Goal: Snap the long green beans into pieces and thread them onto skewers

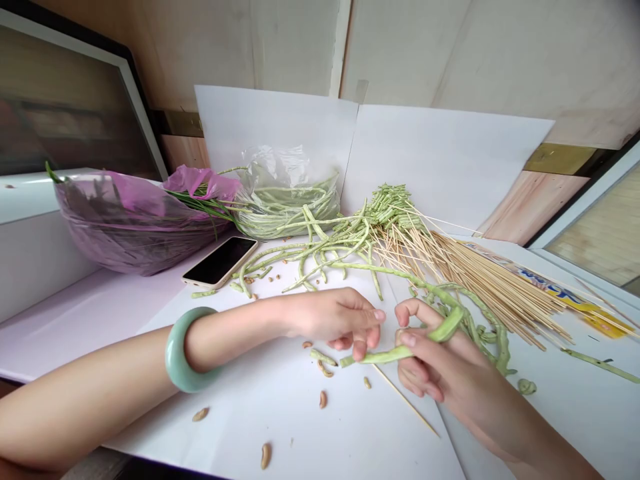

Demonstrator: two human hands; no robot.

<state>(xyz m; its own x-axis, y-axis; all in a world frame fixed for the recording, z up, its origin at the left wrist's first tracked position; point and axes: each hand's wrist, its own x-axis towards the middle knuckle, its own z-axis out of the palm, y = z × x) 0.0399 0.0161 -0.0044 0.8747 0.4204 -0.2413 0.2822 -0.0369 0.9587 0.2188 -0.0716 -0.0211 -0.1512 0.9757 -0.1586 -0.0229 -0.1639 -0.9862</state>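
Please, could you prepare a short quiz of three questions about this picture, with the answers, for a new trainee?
1. True or false: the bracelet is worn on the left wrist.

2. What does the right hand hold?
a) a spoon
b) a green bean
c) a pair of scissors

3. Which is nearer to the phone: the purple bag or the bundle of sticks?

Key: 1. True. 2. b. 3. The purple bag.
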